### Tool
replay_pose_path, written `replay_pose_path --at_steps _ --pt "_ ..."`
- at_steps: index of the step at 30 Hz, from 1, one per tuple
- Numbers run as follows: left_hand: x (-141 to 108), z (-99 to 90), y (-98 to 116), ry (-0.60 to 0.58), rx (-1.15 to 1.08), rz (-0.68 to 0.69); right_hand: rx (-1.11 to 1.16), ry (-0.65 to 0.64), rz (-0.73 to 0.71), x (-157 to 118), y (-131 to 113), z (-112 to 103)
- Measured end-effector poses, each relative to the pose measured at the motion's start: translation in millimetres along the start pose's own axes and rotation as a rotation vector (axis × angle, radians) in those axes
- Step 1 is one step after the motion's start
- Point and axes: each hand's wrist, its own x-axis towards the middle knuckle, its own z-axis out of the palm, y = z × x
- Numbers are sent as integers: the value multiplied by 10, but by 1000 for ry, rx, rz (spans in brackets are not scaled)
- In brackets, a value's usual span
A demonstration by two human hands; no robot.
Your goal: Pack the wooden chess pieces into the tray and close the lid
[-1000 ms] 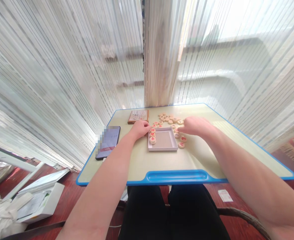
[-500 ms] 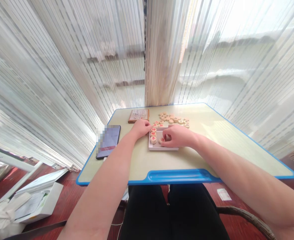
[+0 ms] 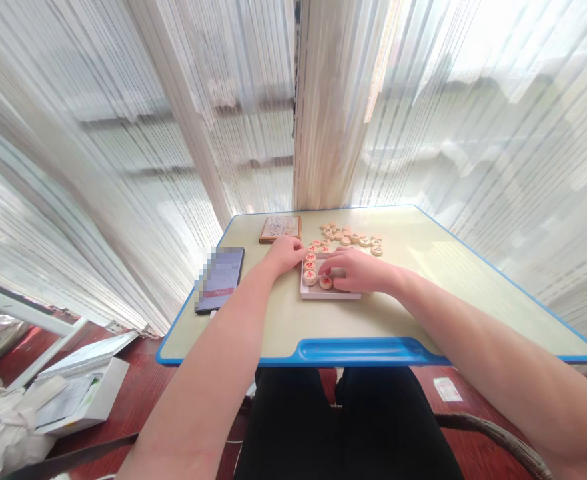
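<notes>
A shallow white box (image 3: 331,295) lies on the table with Chinese chess pieces in it. Three red-marked pieces line its left side, the nearest being a round piece (image 3: 310,276). Beside that one sits another red-marked piece (image 3: 326,283), just under the fingers of my right hand (image 3: 352,268). Those fingers are apart and seem to hold nothing. At the box's far left corner is my left hand (image 3: 287,253), its fingers curled together; whatever is in them is hidden. Several red-marked pieces (image 3: 325,249) lie just beyond the box.
More loose chess pieces (image 3: 355,237) are scattered behind the box. A flat brown-edged box (image 3: 280,228) lies at the back left, with a tablet (image 3: 220,279) nearer on the left. The table (image 3: 473,293) has a blue rim and a front groove (image 3: 363,349).
My right hand's fingers have loosened from the red-marked piece, which now lies in the box beside the left row. My left hand stays by the corner. The view has shifted slightly.
</notes>
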Motion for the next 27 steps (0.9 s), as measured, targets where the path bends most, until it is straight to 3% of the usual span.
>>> replay_pose_path --at_steps 4,16,27 --pt "6 2 -5 -7 15 4 -63 62 61 8 7 -13" --pt "4 7 -13 -2 25 22 144 -88 91 -12 -89 -26" --pt "-6 4 16 -8 -7 -5 143 -124 97 2 -59 -7"
